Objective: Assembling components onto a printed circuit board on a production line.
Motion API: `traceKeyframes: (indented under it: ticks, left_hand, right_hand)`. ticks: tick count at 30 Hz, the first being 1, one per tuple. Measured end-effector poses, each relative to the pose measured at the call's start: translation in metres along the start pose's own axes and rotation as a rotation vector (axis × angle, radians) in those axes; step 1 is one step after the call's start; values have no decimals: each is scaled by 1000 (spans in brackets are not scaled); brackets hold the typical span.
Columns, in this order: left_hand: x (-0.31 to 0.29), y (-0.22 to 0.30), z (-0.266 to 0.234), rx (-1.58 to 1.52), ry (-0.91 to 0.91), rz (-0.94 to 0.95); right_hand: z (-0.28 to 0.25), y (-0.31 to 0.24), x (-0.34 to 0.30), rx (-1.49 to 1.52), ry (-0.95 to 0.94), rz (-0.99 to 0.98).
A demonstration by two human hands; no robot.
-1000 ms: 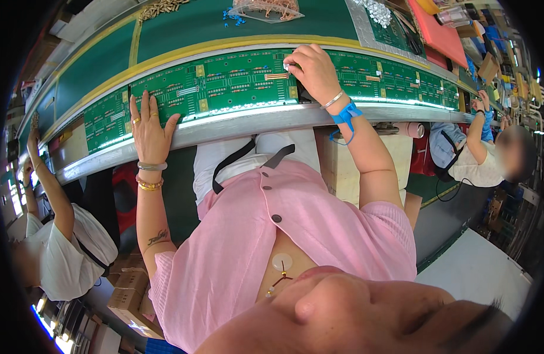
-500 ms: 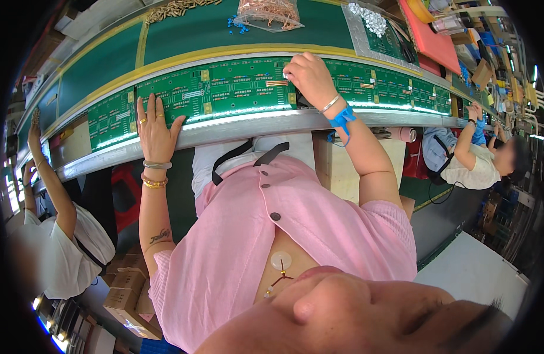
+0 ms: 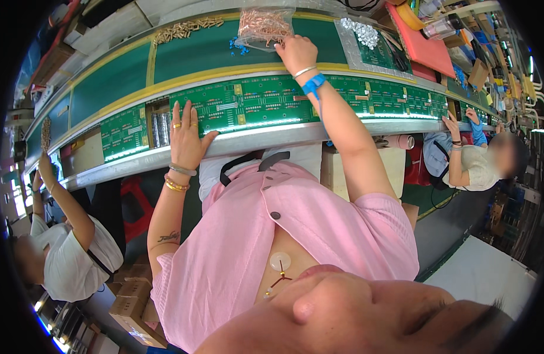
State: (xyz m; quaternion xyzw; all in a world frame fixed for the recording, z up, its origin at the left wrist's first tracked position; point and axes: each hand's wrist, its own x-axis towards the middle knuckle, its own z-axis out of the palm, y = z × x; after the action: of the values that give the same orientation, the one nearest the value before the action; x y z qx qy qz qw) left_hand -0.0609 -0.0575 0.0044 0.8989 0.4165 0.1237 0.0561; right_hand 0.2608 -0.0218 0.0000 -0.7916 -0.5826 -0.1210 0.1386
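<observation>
My left hand (image 3: 188,137) lies flat with its fingers on the left end of a green circuit board (image 3: 257,109), thumb spread along the lower edge. Small resistors and other parts sit in rows on this board. Beyond it, my right hand (image 3: 298,53) is at the lower right edge of a clear plastic bag (image 3: 265,26) full of copper-coloured pieces. Its fingers are bent in toward the thumb; whatever is between them is too small to make out. Another green board (image 3: 123,133) lies left of my left hand, across a gap in the metal rail (image 3: 248,137).
Brass-coloured pins (image 3: 188,30), blue parts (image 3: 239,47) and white parts (image 3: 360,32) lie on the far green surface. A red-orange panel (image 3: 422,44) stands at the back right. Co-workers (image 3: 83,253) sit along the line on both sides.
My right hand has left the board, where it pinched a small white piece, and moved up to the bag. The board under my left hand has slid right, opening a gap on its left.
</observation>
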Motion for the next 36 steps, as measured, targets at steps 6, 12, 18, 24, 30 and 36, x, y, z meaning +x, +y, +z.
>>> traceKeyframes:
  ticks: [6, 12, 18, 24, 30, 36]
  left_hand:
    - [12, -3, -8, 22, -21, 35]
    - [108, -6, 1, -209, 125, 100]
    - [184, 1, 53, -299, 201, 39]
    - [196, -6, 62, -360, 163, 68]
    - [195, -3, 45, -468, 113, -49]
    - [170, -28, 28, -689, 146, -80]
  right_hand:
    - [23, 1, 17, -11, 53, 141]
    - [24, -3, 11, -33, 105, 169]
    - [15, 2, 5, 52, 20, 211]
    - [-19, 6, -9, 210, 156, 70]
    - [-29, -16, -35, 470, 251, -71]
    - [-30, -29, -53, 650, 181, -179]
